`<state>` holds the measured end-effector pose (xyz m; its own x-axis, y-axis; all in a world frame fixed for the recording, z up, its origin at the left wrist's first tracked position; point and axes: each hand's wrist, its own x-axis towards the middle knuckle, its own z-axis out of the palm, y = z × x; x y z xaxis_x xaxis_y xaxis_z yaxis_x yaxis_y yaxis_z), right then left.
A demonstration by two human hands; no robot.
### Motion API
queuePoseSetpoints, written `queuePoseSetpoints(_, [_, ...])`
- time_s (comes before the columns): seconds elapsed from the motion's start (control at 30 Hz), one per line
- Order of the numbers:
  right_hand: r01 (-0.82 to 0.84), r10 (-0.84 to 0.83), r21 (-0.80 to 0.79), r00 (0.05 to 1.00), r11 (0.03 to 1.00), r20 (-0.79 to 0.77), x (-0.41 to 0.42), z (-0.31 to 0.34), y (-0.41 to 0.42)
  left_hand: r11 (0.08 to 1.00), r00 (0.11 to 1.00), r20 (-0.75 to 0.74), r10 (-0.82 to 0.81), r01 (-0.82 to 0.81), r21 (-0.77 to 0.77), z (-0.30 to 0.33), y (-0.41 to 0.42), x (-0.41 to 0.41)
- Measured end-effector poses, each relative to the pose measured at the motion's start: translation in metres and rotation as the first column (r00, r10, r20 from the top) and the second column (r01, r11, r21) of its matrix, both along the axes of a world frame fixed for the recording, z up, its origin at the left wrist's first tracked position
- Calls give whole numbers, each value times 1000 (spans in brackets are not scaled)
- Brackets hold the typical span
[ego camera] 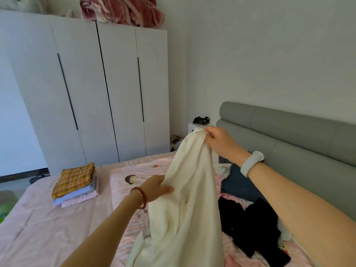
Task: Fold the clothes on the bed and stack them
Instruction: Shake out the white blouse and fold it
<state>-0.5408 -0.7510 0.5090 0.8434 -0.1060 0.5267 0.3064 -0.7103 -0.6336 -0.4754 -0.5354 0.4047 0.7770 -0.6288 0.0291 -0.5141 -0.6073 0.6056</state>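
Observation:
A cream-white garment [185, 205] hangs lifted above the pink bed [48, 224]. My right hand [219, 141] pinches its top edge, raised near the headboard. Lower down, my left hand [156, 187] grips the garment's left side. A folded stack [75, 184] with a yellow plaid piece on top lies at the bed's left. To the right, unfolded clothes lie in a heap: a black garment [250, 222] and a dark blue one [238, 184].
A grey padded headboard [289, 135] runs along the right. A white wardrobe [92, 89] stands beyond the bed, with a red blanket [123, 10] on top. A white nightstand [194, 129] with a dark object sits in the corner. A striped pink quilt [131, 185] covers the bed's middle.

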Motion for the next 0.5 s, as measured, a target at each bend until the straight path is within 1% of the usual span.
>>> queuePoseSetpoints(0.03, [68,-68,-22,997,997,-21,-2,0,-8,998,998,-16,59,-59,2,-7,6,6])
queuePoseSetpoints(0.07, [121,-128,-86,988,989,-82,-4,-3,-18,995,994,-27,102,-102,-7,-8,14,11])
queuePoseSetpoints(0.1, [131,-170,-192,964,973,-203,-8,-9,-28,993,993,-23,118,-118,-20,-5,20,15])
queuePoseSetpoints(0.13, [76,-176,-278,918,958,-356,-11,-16,-35,992,993,-8,120,-120,-40,3,25,17])
queuePoseSetpoints(0.17, [-12,-149,-313,861,950,-486,-16,-21,-35,992,994,21,112,-110,-65,14,26,18])
queuePoseSetpoints(0.2, [-95,-78,-269,820,959,-568,-17,-26,-32,991,994,59,95,-89,-96,26,24,17])
queuePoseSetpoints(0.23, [-165,36,-163,802,973,-597,-18,-29,-23,991,993,100,69,-56,-122,38,20,16])
queuePoseSetpoints(0.27, [-206,134,-57,801,977,-584,-17,-30,-11,991,990,139,35,-17,-130,50,13,13])
queuePoseSetpoints(0.3, [-250,215,10,809,968,-547,-14,-30,2,991,984,179,-2,26,-130,61,5,9])
queuePoseSetpoints(0.33, [-265,240,24,827,964,-508,-10,-31,14,988,976,216,-29,61,-140,69,-1,6])
queuePoseSetpoints(0.37, [-281,252,2,857,960,-450,-6,-32,24,983,969,246,-32,75,-168,76,-6,3])
queuePoseSetpoints(0.43, [-245,206,-73,915,967,-346,-5,-31,39,965,963,269,24,48,-257,85,-6,2])
queuePoseSetpoints(0.5, [-187,171,-47,956,981,-239,-6,-27,40,953,976,210,55,12,-303,80,4,4])
